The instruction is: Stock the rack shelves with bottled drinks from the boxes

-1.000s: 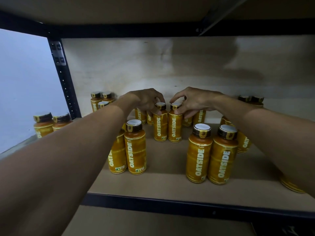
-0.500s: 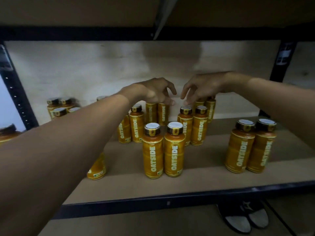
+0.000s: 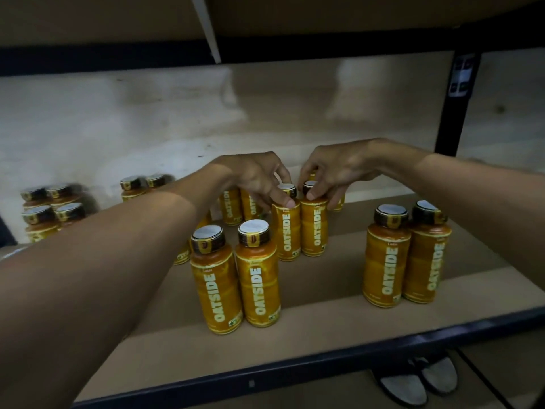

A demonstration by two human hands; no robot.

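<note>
Left hand: we pinch the cap of one Oatside bottle.
Right hand: we pinch the cap of the adjacent bottle.
Shelf: both upright.

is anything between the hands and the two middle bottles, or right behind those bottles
Nothing stands between: the left hand and right hand pinch the caps of the two middle bottles. Behind them, other bottles stand close, toward the back.

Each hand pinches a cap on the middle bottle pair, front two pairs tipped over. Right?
No: the head view shows the front-centre pair and front-right pair standing upright. The left hand and right hand do each pinch a cap on the middle pair.
</note>
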